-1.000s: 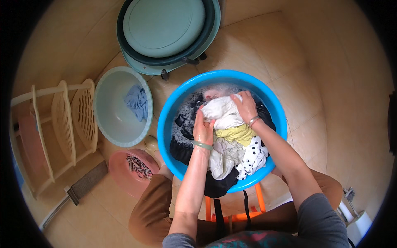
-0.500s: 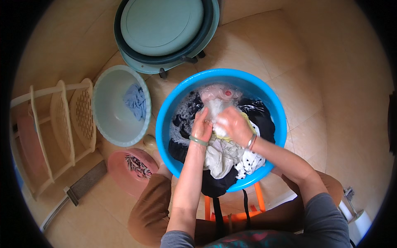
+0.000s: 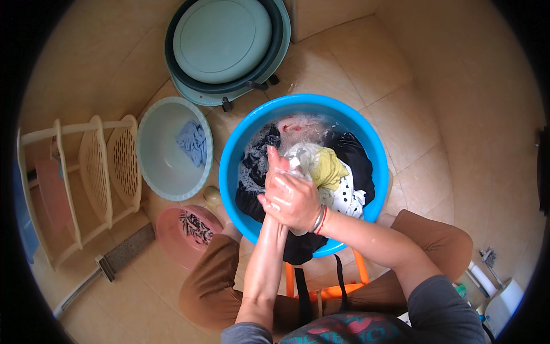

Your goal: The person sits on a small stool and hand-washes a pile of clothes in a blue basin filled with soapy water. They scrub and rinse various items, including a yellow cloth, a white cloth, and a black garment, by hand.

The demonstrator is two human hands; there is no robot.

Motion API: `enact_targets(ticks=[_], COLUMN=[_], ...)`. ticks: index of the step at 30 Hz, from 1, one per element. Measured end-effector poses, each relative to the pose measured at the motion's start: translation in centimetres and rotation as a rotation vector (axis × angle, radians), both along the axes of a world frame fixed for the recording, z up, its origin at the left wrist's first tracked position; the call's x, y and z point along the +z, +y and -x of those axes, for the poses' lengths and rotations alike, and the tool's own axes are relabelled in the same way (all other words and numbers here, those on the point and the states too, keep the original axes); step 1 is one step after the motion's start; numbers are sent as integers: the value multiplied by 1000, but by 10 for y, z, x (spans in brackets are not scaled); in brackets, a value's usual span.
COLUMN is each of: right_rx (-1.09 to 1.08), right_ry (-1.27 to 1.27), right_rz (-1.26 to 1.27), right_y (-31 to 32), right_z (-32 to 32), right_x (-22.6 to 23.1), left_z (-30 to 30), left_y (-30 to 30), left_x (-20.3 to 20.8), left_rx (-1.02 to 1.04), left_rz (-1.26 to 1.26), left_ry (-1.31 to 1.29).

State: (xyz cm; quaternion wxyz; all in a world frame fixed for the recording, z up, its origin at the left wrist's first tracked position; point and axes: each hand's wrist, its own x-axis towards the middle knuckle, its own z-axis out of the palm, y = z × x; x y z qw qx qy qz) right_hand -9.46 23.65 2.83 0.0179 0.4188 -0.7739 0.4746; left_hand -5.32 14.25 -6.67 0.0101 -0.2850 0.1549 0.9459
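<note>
In front of me stands a round blue tub [image 3: 375, 143] with soapy water and wet laundry. Over it my hands press together around a wet white cloth [image 3: 295, 163], mostly hidden between them. My right hand [image 3: 293, 198] is closed and lies across my left palm and wrist, with its thumb at the wrist. Beneath it, my left hand [image 3: 274, 160] has one digit stretched upward; its other fingers are largely covered. Just right of the hands lie a yellow cloth [image 3: 329, 169] and a black-dotted white cloth [image 3: 345, 195]. Dark clothes [image 3: 354, 155] surround them, with pinkish fabric [image 3: 298, 123] at the far side.
To the left sits a pale green basin [image 3: 166, 152] with a blue cloth [image 3: 192, 141] inside. Nearer is a pink basin [image 3: 172, 229] holding small striped items. A cream rack [image 3: 94, 172], a brush [image 3: 129, 246] and a folded green basin [image 3: 223, 43] stand farther out. An orange stool [image 3: 332, 291] is between my legs.
My right hand has come back toward me, onto my left palm and wrist, covering the green bangle. The yellow cloth now shows more fully beside the hands.
</note>
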Motion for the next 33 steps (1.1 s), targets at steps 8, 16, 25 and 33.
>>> enact_targets(ticks=[8,16,25,33], right_rx=[-225,399,87,-89], right_ry=[-464,-1227,-469,-705], right_rz=[-302,136,-522,-138], right_y=[31,49,58,49], right_z=[71,91,39,68], right_x=[-98,-32,-92,-67], left_z=[6,-6,-13,-14], left_y=[35,7,-2,-41], left_x=[42,67,141,143], left_rx=[247,-635,-3,148], left_rz=[456,1765,1116,767], left_ry=[-251,-270,7,80])
